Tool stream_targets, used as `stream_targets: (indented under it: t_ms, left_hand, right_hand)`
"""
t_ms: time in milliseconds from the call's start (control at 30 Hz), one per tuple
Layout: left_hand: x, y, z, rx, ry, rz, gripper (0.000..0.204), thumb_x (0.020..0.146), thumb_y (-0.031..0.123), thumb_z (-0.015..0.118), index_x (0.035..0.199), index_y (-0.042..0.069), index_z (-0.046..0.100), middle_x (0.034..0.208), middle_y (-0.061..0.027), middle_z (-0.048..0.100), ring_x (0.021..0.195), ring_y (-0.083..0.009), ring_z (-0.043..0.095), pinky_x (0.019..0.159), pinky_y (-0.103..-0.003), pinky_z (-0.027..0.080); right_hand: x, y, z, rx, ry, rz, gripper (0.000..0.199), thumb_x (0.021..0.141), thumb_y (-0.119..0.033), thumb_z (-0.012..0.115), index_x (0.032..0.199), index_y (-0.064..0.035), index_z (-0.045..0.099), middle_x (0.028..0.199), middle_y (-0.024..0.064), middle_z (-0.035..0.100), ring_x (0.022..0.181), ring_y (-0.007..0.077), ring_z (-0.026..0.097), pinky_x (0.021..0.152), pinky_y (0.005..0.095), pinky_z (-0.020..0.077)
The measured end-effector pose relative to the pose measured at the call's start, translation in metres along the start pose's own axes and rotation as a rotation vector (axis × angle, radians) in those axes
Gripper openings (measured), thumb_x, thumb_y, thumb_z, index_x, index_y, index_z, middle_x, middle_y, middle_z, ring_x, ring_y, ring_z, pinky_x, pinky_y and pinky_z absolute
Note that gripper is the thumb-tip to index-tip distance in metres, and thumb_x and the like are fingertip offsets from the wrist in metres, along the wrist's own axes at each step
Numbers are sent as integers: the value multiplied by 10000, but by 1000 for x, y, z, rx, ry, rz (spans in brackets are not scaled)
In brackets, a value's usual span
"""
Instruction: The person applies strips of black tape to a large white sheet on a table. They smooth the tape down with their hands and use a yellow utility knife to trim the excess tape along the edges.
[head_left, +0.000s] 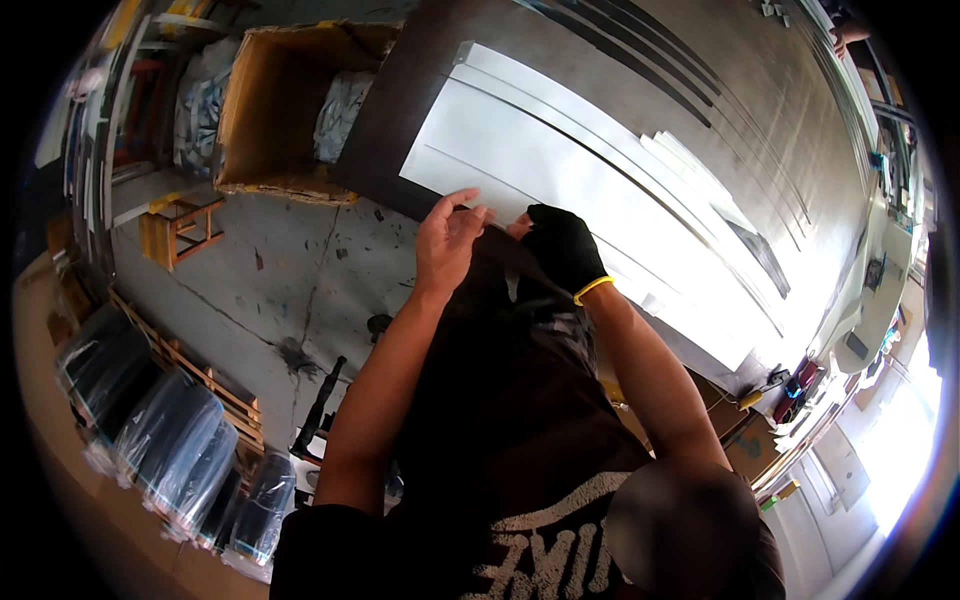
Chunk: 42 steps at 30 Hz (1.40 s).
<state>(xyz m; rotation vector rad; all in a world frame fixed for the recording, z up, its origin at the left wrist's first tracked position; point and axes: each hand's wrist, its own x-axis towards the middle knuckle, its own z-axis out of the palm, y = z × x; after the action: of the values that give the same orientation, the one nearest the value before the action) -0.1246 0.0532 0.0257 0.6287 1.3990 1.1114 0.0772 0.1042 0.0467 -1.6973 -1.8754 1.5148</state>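
Observation:
A large white sheet panel (560, 170) lies across the dark worktable in front of me, with thin lines running along its length. My left hand (449, 242) is bare and held by the panel's near edge, its fingers half bent and apart, with nothing visible between them. Just to its right is my right hand (565, 245) in a black glove with bare fingertips and a yellow cuff. Its fingers are closed together at the panel's edge; whatever they pinch, if anything, is too small or hidden to name.
Dark long strips (640, 55) and a stack of white strips (690, 165) lie on the worktable (790, 110). An open cardboard box (270, 110) with plastic-wrapped contents stands at left, near a small wooden stool (180, 232). Plastic-wrapped dark rolls (180, 440) sit lower left. Another person's hand (850, 35) shows far right.

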Motion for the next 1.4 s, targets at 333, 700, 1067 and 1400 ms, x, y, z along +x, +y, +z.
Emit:
stream_targets:
  t_ms: [333, 700, 1067, 1400]
  left_hand:
    - [39, 1, -32, 777, 354, 617, 318, 1010, 55, 706, 1326, 42, 669, 1155, -121, 738, 1081, -286, 681, 988, -410, 539]
    - [54, -23, -34, 967, 458, 792, 366, 976, 73, 703, 1329, 14, 629, 1135, -87, 683, 1137, -338, 638, 1003, -483, 514]
    - [56, -27, -34, 1024, 527, 826, 403, 985, 105, 716, 1364, 35, 601, 1151, -91, 682, 1141, -314, 643, 1049, -475, 478]
    - [57, -29, -34, 1023, 531, 833, 385, 1000, 120, 693, 1363, 30, 600, 1132, -83, 678, 1113, -307, 648, 1031, -474, 476]
  right_hand:
    - [47, -43, 8, -93, 192, -140, 280, 946, -294, 797, 994, -23, 744, 990, 169, 739, 965, 352, 730, 860, 416, 564]
    - [84, -45, 35, -299, 269, -190, 237, 860, -333, 810, 931, -108, 827, 908, 140, 762, 885, 362, 729, 807, 467, 566]
    - [89, -53, 38, -425, 279, -186, 272, 868, -398, 795, 844, -128, 817, 871, 136, 749, 859, 354, 725, 759, 478, 550]
    - [94, -50, 40, -499, 268, -189, 281, 873, -415, 790, 809, -140, 794, 870, 131, 739, 850, 356, 715, 731, 491, 537]
